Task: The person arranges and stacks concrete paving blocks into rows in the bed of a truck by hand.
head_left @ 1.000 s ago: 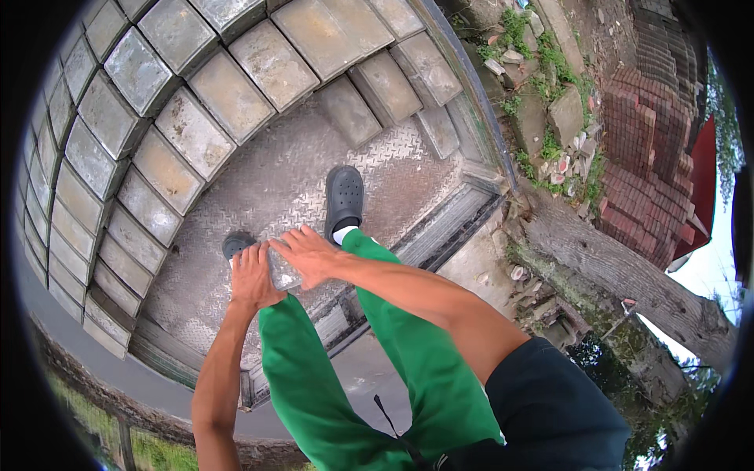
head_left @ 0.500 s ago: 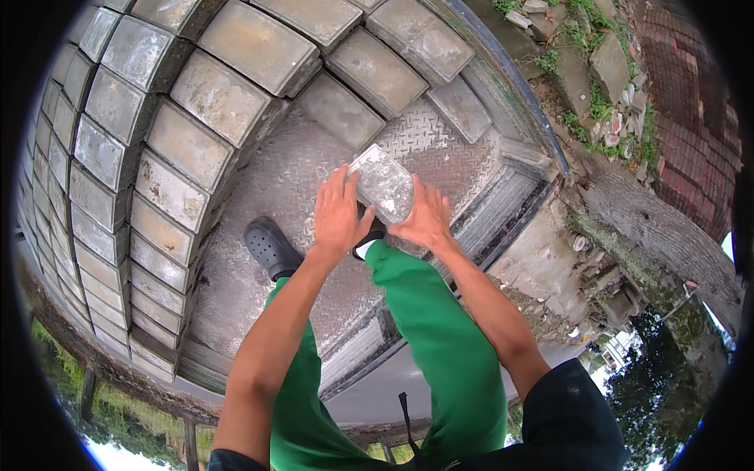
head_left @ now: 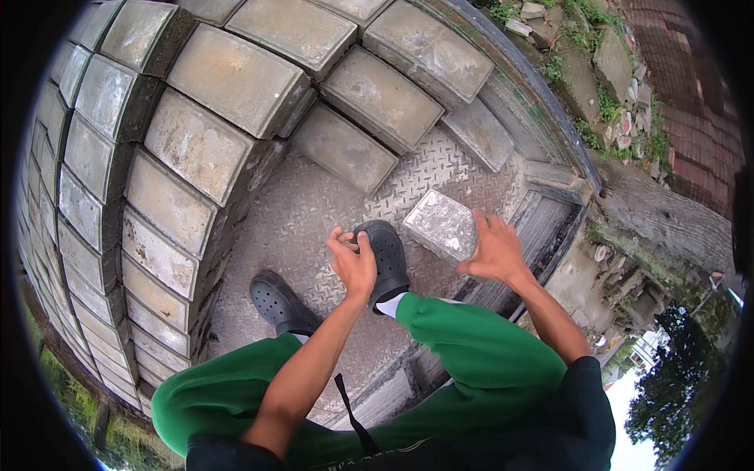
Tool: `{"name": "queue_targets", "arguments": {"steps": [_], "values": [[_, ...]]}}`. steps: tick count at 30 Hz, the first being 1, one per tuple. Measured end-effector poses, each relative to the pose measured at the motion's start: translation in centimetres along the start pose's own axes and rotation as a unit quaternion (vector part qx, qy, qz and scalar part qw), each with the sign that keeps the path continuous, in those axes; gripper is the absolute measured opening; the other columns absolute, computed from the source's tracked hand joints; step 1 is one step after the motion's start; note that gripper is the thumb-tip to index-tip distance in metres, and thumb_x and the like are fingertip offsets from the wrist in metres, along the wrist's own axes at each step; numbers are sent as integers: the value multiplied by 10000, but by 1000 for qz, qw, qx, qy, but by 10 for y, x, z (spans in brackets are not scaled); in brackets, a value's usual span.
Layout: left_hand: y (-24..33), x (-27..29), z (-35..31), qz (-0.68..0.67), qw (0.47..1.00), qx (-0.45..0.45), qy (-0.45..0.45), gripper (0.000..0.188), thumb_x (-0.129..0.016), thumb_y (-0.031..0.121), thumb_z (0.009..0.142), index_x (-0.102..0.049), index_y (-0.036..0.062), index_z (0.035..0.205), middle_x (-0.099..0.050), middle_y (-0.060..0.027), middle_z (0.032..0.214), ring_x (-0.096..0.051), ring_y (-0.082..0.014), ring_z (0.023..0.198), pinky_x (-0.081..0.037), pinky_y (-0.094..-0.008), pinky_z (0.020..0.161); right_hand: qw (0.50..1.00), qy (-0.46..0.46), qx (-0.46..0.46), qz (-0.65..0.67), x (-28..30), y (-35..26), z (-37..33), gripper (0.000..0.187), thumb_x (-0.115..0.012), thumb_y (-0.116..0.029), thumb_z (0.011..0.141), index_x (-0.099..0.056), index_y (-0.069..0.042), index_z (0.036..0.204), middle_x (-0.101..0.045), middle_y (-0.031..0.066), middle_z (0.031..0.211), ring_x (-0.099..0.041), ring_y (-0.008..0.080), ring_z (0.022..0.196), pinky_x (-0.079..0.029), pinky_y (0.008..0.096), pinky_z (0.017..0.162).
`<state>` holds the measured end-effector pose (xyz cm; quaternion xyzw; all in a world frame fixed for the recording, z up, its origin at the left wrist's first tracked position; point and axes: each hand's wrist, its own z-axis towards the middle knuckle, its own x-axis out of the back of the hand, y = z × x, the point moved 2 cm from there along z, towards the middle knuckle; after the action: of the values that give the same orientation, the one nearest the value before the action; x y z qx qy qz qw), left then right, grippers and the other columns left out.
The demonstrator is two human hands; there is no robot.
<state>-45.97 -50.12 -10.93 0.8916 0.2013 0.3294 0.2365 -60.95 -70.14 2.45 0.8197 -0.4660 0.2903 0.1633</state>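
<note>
A pale grey concrete paving block (head_left: 441,225) appears to rest on the metal tread-plate floor, just right of my right-side shoe. My right hand (head_left: 496,250) spans the block's right end, thumb at the near corner and fingers at the far one. How firmly it grips is hard to see. To the left, my left hand (head_left: 353,263) is apart from the block, above the dark clog (head_left: 382,255). Its fingers are loosely bent and nothing is in them.
Stacked concrete blocks (head_left: 239,78) rise in tiers at left and far side. A few lower blocks (head_left: 345,147) and a flat one (head_left: 479,133) sit by the metal side rail (head_left: 542,86). My other clog (head_left: 281,301) stands on the tread plate (head_left: 294,204). Rubble lies beyond the rail.
The block has moved right and nearer, from between both hands to beside my shoe. My left hand has let go of it and drawn back; my knees have spread wider.
</note>
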Motion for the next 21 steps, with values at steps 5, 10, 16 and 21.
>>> {"name": "queue_targets", "arguments": {"steps": [5, 10, 16, 21], "values": [[40, -28, 56, -41, 990, -121, 59, 750, -642, 347, 899, -275, -13, 1445, -398, -221, 1424, -371, -383, 1344, -227, -547, 1117, 998, 29, 46, -40, -11, 2, 1, 1116, -841, -397, 545, -369, 65, 1445, -541, 259, 1198, -511, 401, 1152, -380, 450, 989], [69, -42, 98, -69, 976, -184, 93, 925, -718, 351, 838, -169, -34, 1476, -125, -325, 1500, -198, -482, 1396, -218, -547, 1140, 997, 67, 12, -28, -18, 13, -13, 1119, -842, -414, 557, -362, 66, 1447, -545, 261, 1181, -516, 393, 1143, -384, 454, 976], [71, -55, 90, -1, 987, -156, -26, 1112, -747, 417, 811, -26, -32, 1529, 85, -392, 1533, -44, -550, 1443, -155, -563, 1178, 997, 58, -30, -44, -22, 39, -33, 1122, -845, -461, 563, -373, 57, 1440, -552, 262, 1195, -518, 389, 1163, -387, 465, 977], [77, -42, 96, 152, 965, -159, -143, 1323, -756, 597, 745, 120, 2, 1539, 260, -429, 1480, 19, -599, 1430, -163, -554, 1181, 997, 15, -51, -48, -20, 59, -42, 1120, -858, -477, 549, -396, 49, 1423, -562, 260, 1194, -519, 381, 1176, -387, 467, 990]]}}
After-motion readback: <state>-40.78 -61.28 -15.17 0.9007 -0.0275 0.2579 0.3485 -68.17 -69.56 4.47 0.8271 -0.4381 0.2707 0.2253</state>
